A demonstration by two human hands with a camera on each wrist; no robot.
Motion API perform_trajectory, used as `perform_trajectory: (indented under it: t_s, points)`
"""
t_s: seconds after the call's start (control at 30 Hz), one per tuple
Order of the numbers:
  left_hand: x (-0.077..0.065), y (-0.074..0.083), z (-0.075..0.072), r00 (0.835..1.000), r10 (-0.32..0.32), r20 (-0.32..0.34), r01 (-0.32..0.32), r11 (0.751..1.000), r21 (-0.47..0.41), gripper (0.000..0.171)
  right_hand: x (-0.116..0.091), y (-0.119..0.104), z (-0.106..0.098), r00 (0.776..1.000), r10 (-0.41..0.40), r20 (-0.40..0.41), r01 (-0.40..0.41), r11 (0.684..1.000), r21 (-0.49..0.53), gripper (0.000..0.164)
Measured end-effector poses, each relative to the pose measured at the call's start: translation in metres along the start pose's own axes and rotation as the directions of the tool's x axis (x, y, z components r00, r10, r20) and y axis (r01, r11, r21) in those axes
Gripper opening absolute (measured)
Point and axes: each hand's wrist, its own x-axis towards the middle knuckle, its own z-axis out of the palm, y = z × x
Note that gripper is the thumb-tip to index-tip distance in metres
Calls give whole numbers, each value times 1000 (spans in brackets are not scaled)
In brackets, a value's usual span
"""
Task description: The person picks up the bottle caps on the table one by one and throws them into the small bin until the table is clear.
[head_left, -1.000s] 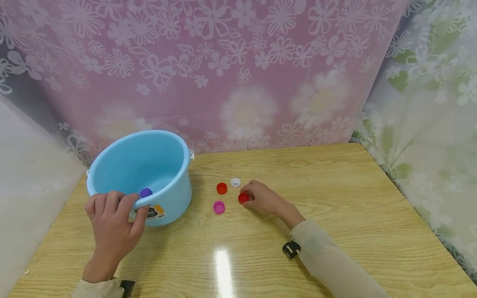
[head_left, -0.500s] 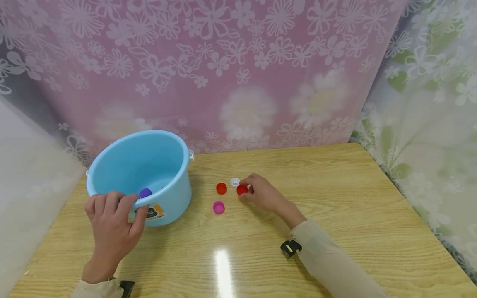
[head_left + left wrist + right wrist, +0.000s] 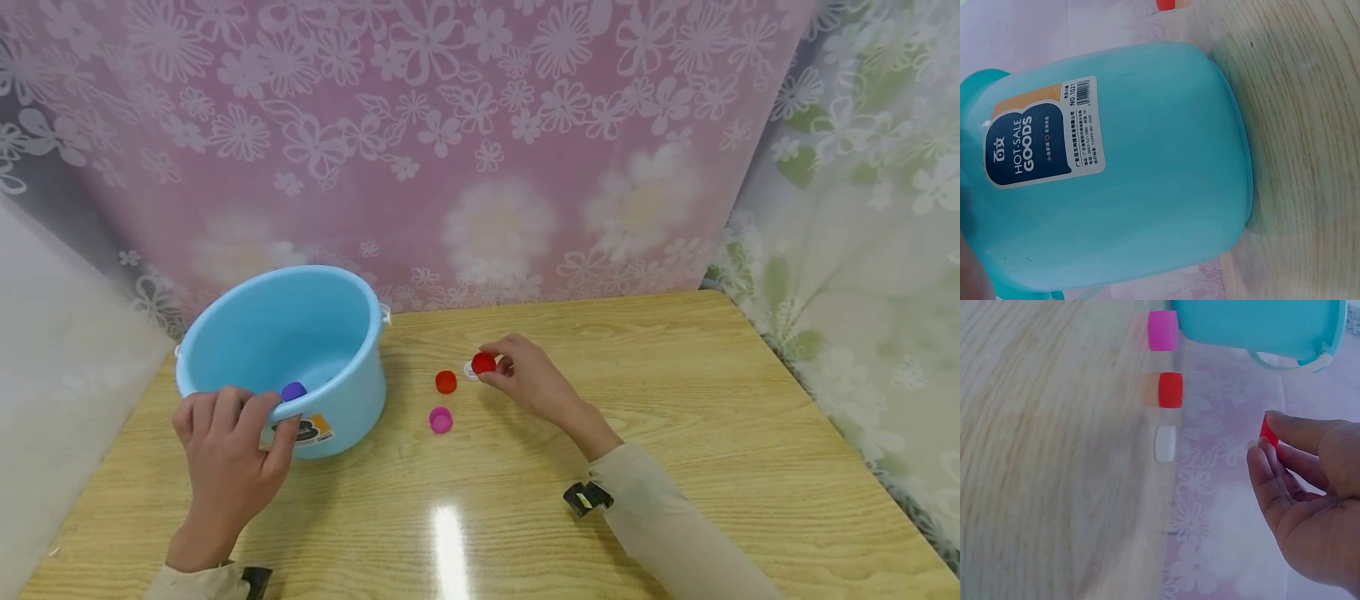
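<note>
My left hand (image 3: pixel 231 442) grips the near rim of a light blue bucket (image 3: pixel 352 408), thumb outside by the label. Inside the bucket a purple bottle cap (image 3: pixel 293 391) shows just over the rim. My right hand (image 3: pixel 531 379) pinches a red bottle cap (image 3: pixel 483 363) between thumb and fingers, and the right wrist view has that cap raised above the tabletop. Below it in the head view, a white cap (image 3: pixel 470 372) is partly covered. An orange-red cap (image 3: pixel 446 382) and a pink cap (image 3: pixel 441 420) lie on the table between the bucket and my right hand.
The wooden table (image 3: pixel 675 400) stretches to the right of the caps. A pink flowered curtain (image 3: pixel 480 150) hangs along its back edge, and a pale flowered cloth (image 3: pixel 862 208) hangs on the right. The bucket's white handle joint (image 3: pixel 386 315) sticks out on its right side.
My right hand has lifted the red cap off the table and moved it away from me, slightly left, so it now overlaps the white cap. The left hand keeps its hold on the rim.
</note>
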Motion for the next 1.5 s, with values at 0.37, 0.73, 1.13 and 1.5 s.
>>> perform_trajectory:
  t_s: [0.37, 0.73, 1.13, 1.5]
  points:
    - [-1, -1, -1, 1000, -2, 8, 2, 1000, 1, 39, 0, -10, -2, 996, -38, -75, 42, 998, 49, 38]
    - [0, -1, -1, 1000, -1, 6, 1, 1000, 0, 38, 0, -25, -6, 991, -77, -114, 84, 995, 61, 37]
    - [0, 0, -2, 1000, 1, 12, -1, 1000, 4, 37, 3, -47, -4, 979, -116, -168, 144, 976, 165, 39]
    - [1, 1, 0, 1000, 1, 0, -1, 1000, -2, 37, 12, -79, 6, 964, -214, -159, 247, 941, 230, 41]
